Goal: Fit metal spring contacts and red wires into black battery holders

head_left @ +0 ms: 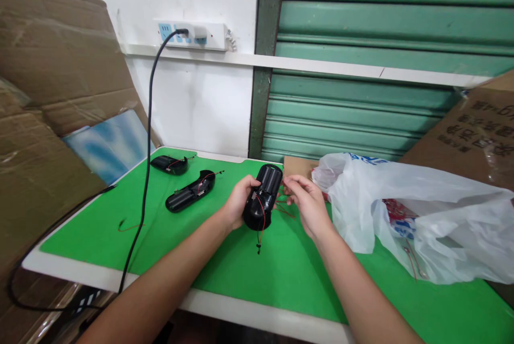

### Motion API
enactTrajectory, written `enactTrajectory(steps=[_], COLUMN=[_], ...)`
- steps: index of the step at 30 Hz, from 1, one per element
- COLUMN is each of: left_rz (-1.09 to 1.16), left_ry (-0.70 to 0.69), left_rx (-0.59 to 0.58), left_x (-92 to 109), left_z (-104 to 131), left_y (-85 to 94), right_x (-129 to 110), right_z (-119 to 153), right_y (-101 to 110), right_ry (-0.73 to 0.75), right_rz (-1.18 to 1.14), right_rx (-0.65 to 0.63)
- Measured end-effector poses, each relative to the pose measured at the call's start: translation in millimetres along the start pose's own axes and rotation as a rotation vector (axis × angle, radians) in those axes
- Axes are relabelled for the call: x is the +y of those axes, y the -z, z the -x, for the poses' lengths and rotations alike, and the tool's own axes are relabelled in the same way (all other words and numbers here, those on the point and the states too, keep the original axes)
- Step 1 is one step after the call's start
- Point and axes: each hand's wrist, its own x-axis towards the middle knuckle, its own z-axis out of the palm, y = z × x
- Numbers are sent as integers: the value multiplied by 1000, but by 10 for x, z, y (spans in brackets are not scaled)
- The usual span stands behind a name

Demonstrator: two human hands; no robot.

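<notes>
A black oblong housing [263,197] is held upright over the green mat, with thin red and black wires hanging from its lower end. My left hand [241,199] is wrapped round its left side, thumb on the front face. Close to its upper right edge is my right hand [301,194], thumb and index finger pinched together; whatever is between them is too small to make out. Thin reddish wires [286,211] show between the housing and my right hand. Two similar black housings, one nearer [190,191] and one farther back [168,164], lie to the left with wires on them.
White plastic bags [361,215] cover the right side of the green-topped table [297,269]. A black cable [149,130] runs from the wall power strip [217,35] down across the left side. Cardboard [60,50] stands at the left; a loose wire [130,228] lies nearby.
</notes>
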Motion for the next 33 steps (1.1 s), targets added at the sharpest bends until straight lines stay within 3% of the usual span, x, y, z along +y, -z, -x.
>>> enactTrajectory(steps=[5,10,17,33], left_rz=[37,54,12,39], left_ry=[-1,-188,-259,-255], left_rx=[-25,-22,59,44], left_x=[-9,-18,-48,-76], left_z=[0,-26,-36,-74], left_y=[3,0,-27,11], right_x=[31,-32,-40,-48], right_z=[-35,-5,96,127], right_y=[73,103,4,-17], right_ry=[119,333,448,611], right_rz=[182,377,572,664], right_rx=[88,187,6,-62])
